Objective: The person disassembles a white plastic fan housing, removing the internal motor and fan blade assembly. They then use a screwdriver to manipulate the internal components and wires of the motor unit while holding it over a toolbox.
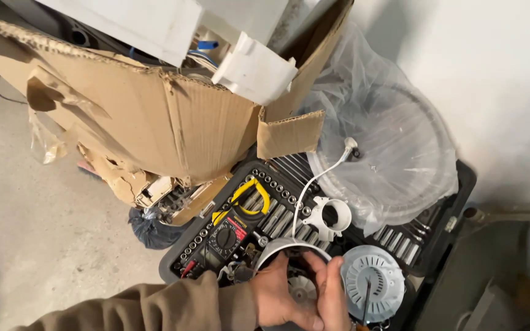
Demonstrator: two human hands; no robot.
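- Left hand (280, 294), brown sleeve, is closed around a white round housing (289, 250), fingers curled over its near rim, thumb on the side.
- Right hand (332, 297) sits just beside the left, fingers wrapped on the same housing from the right. Only part of it is in frame; grip looks closed, fingertips on the rim.
- Housing sits at the bottom centre of frame, over the near edge of an open black socket set case (464, 178). A small white fan wheel (302, 288) shows inside it, between the hands.
- White slotted round cover (372, 279) lies just right of the right hand, on the case. A thin dark rod (367, 300) stands in front of it; what it is cannot be told.
- White bracket with a ring opening (332, 217) lies on the sockets just behind the housing; a white cable (323, 178) runs from there up to a plug end.
- Multimeter (225, 239), black and yellow with a yellow lead loop, lies on the case's left part, just left of the left hand.
- Clear plastic bag over a large ring part (394, 153) rests on the far right of the case, against the wall (498, 73).
- Torn cardboard box (154, 116) with white panels inside stands behind the case, on the concrete floor (32, 233).
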